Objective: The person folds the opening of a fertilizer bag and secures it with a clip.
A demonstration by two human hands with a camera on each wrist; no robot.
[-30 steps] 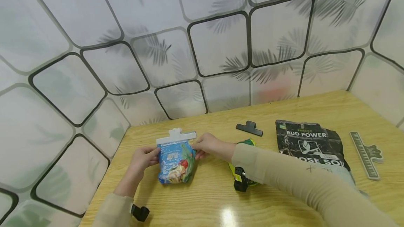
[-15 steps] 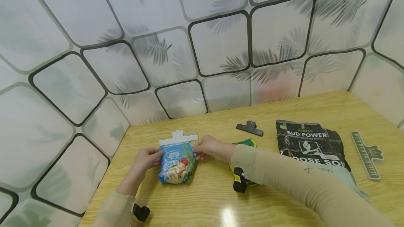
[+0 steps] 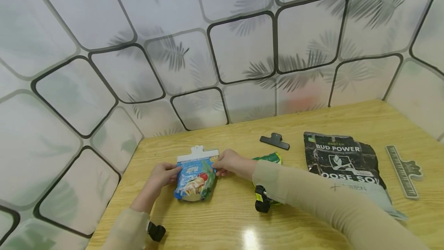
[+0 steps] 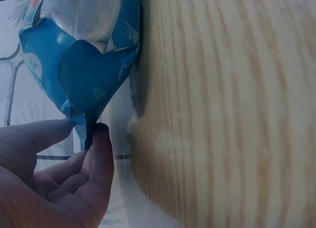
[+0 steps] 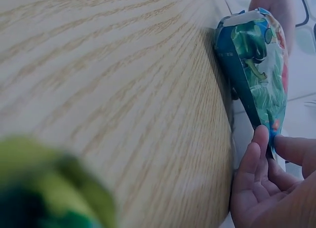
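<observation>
The blue bag (image 3: 192,182), a white clip (image 3: 198,154) across its top, was well left of the black bag (image 3: 341,156). The left hand (image 3: 163,175) pinched its left edge between thumb and fingers; the right hand (image 3: 231,163) pinched its right edge. Nearer the black bag's left lay a black clip (image 3: 275,141) and a green packet (image 3: 269,158), partly behind a sleeve (image 3: 305,188); a grey clip (image 3: 401,171) lay just right.

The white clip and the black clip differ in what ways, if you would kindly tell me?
The white clip sits across the top of the blue bag, while the black clip lies loose on the table. In the head view, the white clip's bar slants up toward the right; the black clip's slants down. Both have a straight bar with a handle at its middle.
</observation>
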